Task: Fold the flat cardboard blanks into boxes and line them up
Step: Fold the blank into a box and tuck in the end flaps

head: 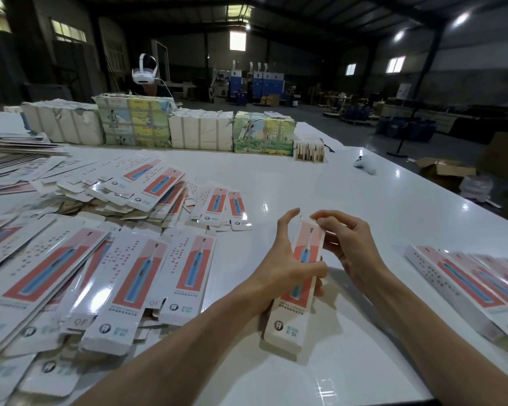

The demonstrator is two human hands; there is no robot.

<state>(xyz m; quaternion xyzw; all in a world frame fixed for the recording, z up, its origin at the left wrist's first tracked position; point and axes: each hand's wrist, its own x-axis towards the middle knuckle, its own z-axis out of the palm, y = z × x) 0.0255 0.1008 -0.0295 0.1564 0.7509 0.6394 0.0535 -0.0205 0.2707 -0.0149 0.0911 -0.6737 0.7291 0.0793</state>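
Grips half-formed box just above near edge of bench, left hand clasped round its middle, thumb across printed face. Pinches its top end with right hand. Risks buckling the thin tube or creasing the end crooked if squeezed too hard; may slip too, glossy card. Leaves flat blanks heaped to the left and finished boxes lined up to the right. Ignores wrapped bundles along the far side.

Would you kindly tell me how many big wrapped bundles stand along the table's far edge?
4, side by side: a white bundle leftmost, a printed bundle next, a second white bundle, then a second printed bundle rightmost. Others may be hidden behind them.
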